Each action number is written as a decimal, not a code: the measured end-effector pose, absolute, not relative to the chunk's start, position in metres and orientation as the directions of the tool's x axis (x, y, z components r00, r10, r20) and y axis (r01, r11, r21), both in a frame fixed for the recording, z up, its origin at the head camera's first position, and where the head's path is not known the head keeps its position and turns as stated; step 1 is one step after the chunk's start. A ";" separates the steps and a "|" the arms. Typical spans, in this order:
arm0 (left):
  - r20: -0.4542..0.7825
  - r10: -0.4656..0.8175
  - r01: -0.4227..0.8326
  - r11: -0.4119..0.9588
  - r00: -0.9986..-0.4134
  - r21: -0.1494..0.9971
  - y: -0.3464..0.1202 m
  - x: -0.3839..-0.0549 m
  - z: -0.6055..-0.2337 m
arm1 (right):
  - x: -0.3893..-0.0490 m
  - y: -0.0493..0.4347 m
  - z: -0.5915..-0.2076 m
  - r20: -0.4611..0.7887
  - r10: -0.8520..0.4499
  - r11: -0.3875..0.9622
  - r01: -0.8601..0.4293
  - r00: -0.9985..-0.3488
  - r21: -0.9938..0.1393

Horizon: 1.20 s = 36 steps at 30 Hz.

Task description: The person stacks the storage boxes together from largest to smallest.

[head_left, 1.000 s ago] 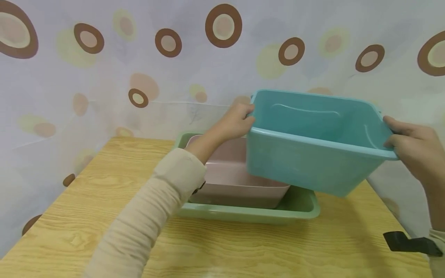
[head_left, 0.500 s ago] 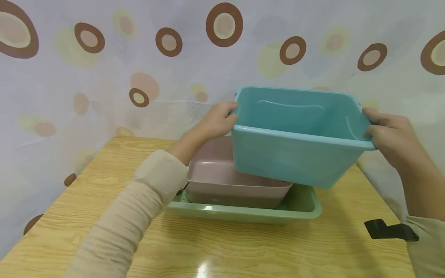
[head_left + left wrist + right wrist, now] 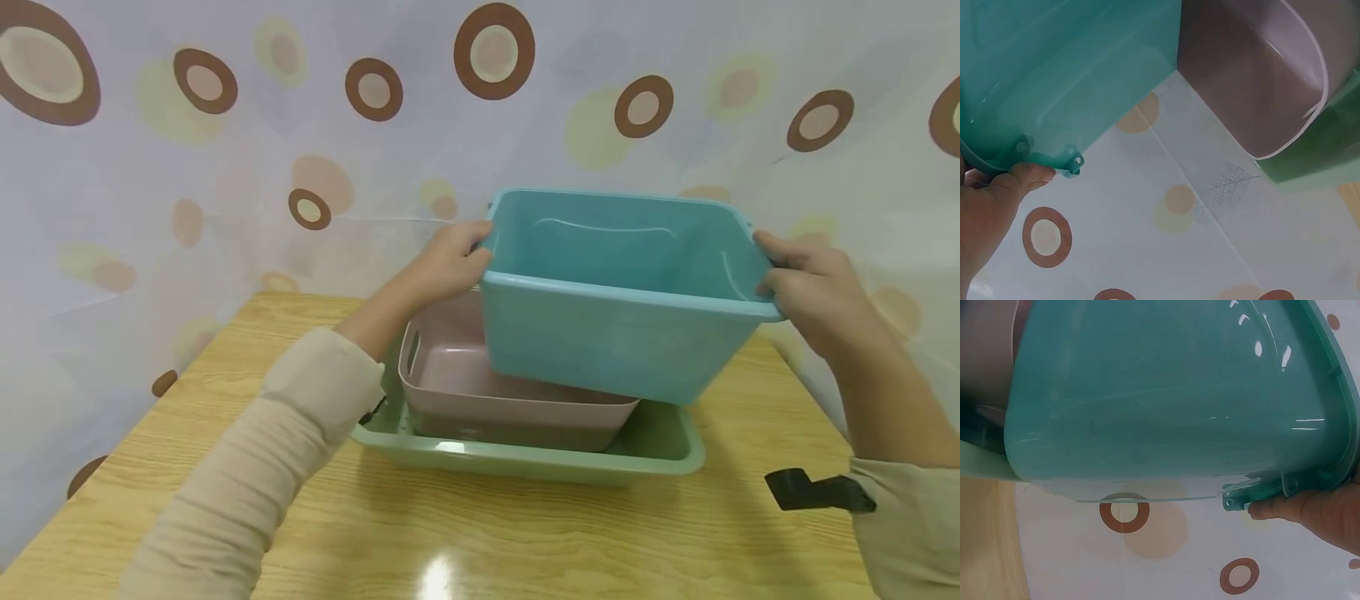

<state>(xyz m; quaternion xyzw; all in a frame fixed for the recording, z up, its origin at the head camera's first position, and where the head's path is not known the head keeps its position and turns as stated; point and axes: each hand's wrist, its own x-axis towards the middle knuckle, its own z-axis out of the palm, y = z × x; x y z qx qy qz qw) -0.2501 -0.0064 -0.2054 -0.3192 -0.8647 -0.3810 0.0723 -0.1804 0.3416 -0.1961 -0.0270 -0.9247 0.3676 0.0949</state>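
Note:
A deep blue plastic bin point(image 3: 592, 333) hangs tilted, its right end lower, over the other tubs. My left hand point(image 3: 452, 262) grips its left rim; in the left wrist view the thumb and fingers of the left hand point(image 3: 997, 200) pinch the edge beside small hinge lugs. On the opposite rim my right hand point(image 3: 813, 292) holds on, and the right wrist view has the right hand's fingers point(image 3: 1297, 509) under the lip. Below, a pink bin point(image 3: 517, 423) with a handle slot sits inside a wide green tub point(image 3: 525, 465). The blue bin hides the pink bin's right back part.
The wooden table point(image 3: 480, 533) carries the green tub near its back edge. Behind it hangs a pale curtain point(image 3: 420, 158) with ring patterns. A black wrist mount point(image 3: 817, 490) sticks out from my right sleeve.
Both hands have carried the blue bin to the left, so it covers more of the space over the pink bin. The grip on both rims stays the same.

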 end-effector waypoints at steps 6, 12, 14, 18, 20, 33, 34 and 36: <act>0.397 0.488 0.624 0.525 -0.778 0.578 -0.013 -0.249 -0.203 | -0.184 0.336 -0.196 0.164 0.071 0.718 -0.064 -0.984 -0.694; 0.365 0.480 0.599 0.557 -0.798 0.576 -0.026 -0.247 -0.202 | -0.186 0.325 -0.195 0.139 0.085 0.710 -0.037 -0.987 -0.703; 0.358 0.474 0.590 0.569 -0.805 0.573 -0.030 -0.246 -0.202 | -0.187 0.320 -0.194 0.137 0.085 0.697 -0.040 -0.987 -0.716; 0.326 0.453 0.554 0.595 -0.829 0.582 -0.036 -0.247 -0.202 | -0.188 0.312 -0.195 0.145 0.077 0.670 -0.056 -0.986 -0.740; 0.311 0.444 0.537 0.605 -0.841 0.588 -0.039 -0.248 -0.201 | -0.189 0.309 -0.195 0.154 0.071 0.671 -0.067 -0.985 -0.739; 0.337 0.418 0.534 0.596 -0.844 0.600 -0.052 -0.248 -0.205 | -0.198 0.294 -0.202 0.157 0.073 0.669 -0.068 -0.985 -0.740; 0.348 0.421 0.545 0.597 -0.838 0.589 -0.053 -0.248 -0.206 | -0.199 0.294 -0.204 0.152 0.068 0.661 -0.070 -0.986 -0.747; 0.363 0.427 0.560 0.600 -0.828 0.571 -0.054 -0.247 -0.209 | -0.201 0.293 -0.207 0.147 0.057 0.647 -0.075 -0.988 -0.759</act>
